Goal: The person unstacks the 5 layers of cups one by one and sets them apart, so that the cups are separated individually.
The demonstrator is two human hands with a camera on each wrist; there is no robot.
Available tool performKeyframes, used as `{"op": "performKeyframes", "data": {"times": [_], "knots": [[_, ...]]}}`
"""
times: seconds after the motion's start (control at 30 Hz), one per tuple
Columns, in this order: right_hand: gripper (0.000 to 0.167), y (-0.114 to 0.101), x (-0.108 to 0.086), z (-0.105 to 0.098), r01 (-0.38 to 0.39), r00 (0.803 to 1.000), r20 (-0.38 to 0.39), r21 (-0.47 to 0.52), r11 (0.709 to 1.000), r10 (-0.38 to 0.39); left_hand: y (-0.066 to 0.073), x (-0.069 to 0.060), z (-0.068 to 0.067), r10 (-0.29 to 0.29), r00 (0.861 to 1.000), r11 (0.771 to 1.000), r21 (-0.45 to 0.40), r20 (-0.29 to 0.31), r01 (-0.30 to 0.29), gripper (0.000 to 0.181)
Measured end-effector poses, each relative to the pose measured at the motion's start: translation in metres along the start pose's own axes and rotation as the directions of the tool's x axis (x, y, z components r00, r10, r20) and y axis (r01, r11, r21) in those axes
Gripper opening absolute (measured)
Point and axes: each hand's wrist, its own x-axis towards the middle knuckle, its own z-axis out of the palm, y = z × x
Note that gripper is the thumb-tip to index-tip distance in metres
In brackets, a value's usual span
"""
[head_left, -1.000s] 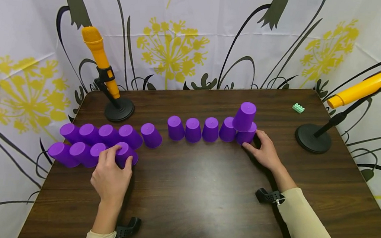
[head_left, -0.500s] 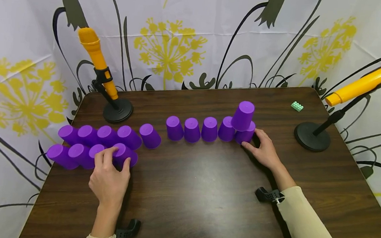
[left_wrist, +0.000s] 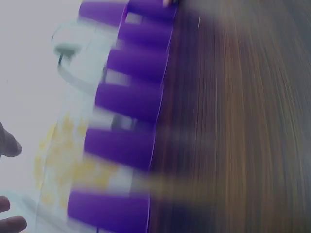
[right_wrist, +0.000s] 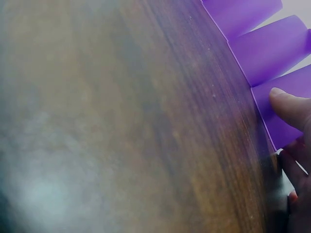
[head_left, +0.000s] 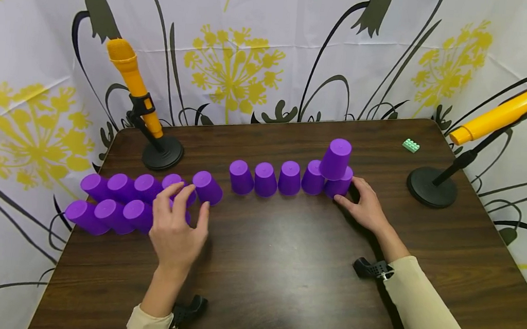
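My left hand (head_left: 176, 235) hovers with spread fingers over the right end of the front row of upside-down purple cups, partly hiding a front cup. Nothing shows between thumb and fingers at the edge of the blurred left wrist view. My right hand (head_left: 368, 209) holds the rightmost cup (head_left: 338, 186) of the middle row, thumb in front and fingers round its right side. The right wrist view shows that thumb (right_wrist: 286, 104) on the cup. Another upside-down cup (head_left: 335, 159) stands on top, over the last two cups of that row.
Two rows of purple cups stand at left, with a back-row cup (head_left: 96, 187) and a front-row cup (head_left: 86, 216). A yellow microphone (head_left: 132, 74) on a black stand is behind them. At right are a second yellow microphone (head_left: 504, 114) and a small green toy brick (head_left: 411, 145).
My left hand has come off the cup at the right end of the front row and moved to the right, its fingers spreading. My right hand has stayed at its cup.
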Motion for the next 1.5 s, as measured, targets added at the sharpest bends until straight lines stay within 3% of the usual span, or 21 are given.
{"op": "performKeyframes", "data": {"times": [0.07, 0.13, 0.27, 0.53, 0.63, 0.77, 0.87, 1.07, 1.23, 1.37, 1.5], "knots": [[0.060, 0.000, 0.000, -0.001, 0.003, 1.000, -0.002, 0.004, 1.000, -0.003, 0.015, 0.005, 0.015, 0.071, 0.995, 0.995, -0.074, 0.069, -0.066, 0.039], [0.060, 0.000, 0.000, -0.001, 0.008, 1.000, -0.004, 0.006, 1.000, -0.008, 0.032, 0.009, 0.031, 0.138, 0.980, 0.983, -0.145, 0.146, -0.117, 0.042], [0.059, 0.000, 0.000, -0.003, 0.014, 1.000, -0.008, 0.003, 1.000, -0.014, 0.067, 0.021, 0.063, 0.239, 0.923, 0.953, -0.257, 0.302, -0.163, 0.054], [0.059, 0.000, 0.001, -0.001, 0.020, 1.000, -0.017, 0.008, 1.000, -0.020, 0.119, 0.053, 0.119, 0.318, 0.824, 0.909, -0.398, 0.468, -0.125, 0.076], [0.059, 0.001, 0.001, -0.002, 0.031, 0.999, -0.027, 0.011, 0.999, -0.031, 0.130, 0.062, 0.136, 0.313, 0.787, 0.912, -0.400, 0.532, -0.092, 0.081], [0.058, 0.001, 0.001, -0.001, 0.033, 0.999, -0.023, 0.011, 0.999, -0.033, 0.137, 0.066, 0.154, 0.315, 0.757, 0.910, -0.409, 0.572, -0.070, 0.078], [0.058, 0.001, 0.001, 0.000, 0.035, 0.999, -0.016, 0.008, 0.999, -0.035, 0.139, 0.065, 0.163, 0.322, 0.767, 0.899, -0.433, 0.554, -0.064, 0.069], [0.058, 0.002, 0.002, 0.001, 0.028, 0.999, -0.022, -0.005, 1.000, -0.028, 0.139, 0.061, 0.177, 0.306, 0.820, 0.883, -0.466, 0.483, -0.055, 0.054], [0.058, 0.002, 0.003, 0.001, 0.023, 1.000, -0.020, -0.008, 1.000, -0.023, 0.137, 0.057, 0.183, 0.290, 0.854, 0.871, -0.489, 0.433, -0.048, 0.052], [0.059, 0.003, 0.003, 0.001, 0.024, 0.999, -0.021, -0.013, 1.000, -0.024, 0.136, 0.056, 0.172, 0.260, 0.880, 0.856, -0.516, 0.397, -0.020, 0.050], [0.059, 0.003, 0.003, 0.002, 0.027, 0.999, -0.026, -0.022, 0.999, -0.028, 0.130, 0.055, 0.144, 0.216, 0.908, 0.839, -0.544, 0.358, 0.014, 0.049]]}}
